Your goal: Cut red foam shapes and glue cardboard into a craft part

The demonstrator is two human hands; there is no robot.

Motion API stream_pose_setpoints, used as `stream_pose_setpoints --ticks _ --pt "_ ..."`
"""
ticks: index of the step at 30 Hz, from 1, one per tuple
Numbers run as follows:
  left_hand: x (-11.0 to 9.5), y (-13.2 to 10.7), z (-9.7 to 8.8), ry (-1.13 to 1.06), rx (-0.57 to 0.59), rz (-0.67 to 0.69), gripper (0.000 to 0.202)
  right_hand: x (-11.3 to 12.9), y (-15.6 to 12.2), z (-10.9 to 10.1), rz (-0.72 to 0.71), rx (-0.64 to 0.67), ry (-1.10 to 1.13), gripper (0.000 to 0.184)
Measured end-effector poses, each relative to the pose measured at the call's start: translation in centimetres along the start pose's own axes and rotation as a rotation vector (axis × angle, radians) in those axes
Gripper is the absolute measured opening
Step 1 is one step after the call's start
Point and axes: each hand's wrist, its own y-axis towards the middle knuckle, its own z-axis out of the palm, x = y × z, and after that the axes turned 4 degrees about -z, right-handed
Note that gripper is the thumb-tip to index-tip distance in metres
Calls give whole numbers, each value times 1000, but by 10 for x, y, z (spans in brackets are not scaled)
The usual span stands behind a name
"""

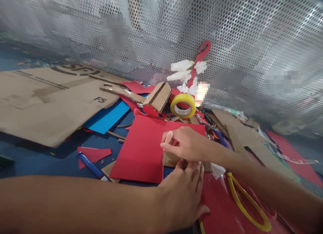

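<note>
Now I have the right hand [188, 143] curled over rectangular red card [143, 140], left hand [180, 187] by flat brown cardboard [171, 160], their grips unreadable from here.

Site appeared to be a craft workspace: cardboard [45, 106] lay left, red sheet [141, 146] near, tape roll [183, 113] and perforated silvery screen [156, 42] farther.

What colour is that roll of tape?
The tape roll is yellow with a whitish inner ring, seen best in the head view, beyond the red sheet.
</note>
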Motion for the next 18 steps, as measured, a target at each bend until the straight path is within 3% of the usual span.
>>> stream_pose_setpoints --ticks 18 --pt "-1 -2 4 4 -33 -1 73 0 -6 -3 44 13 -33 28"
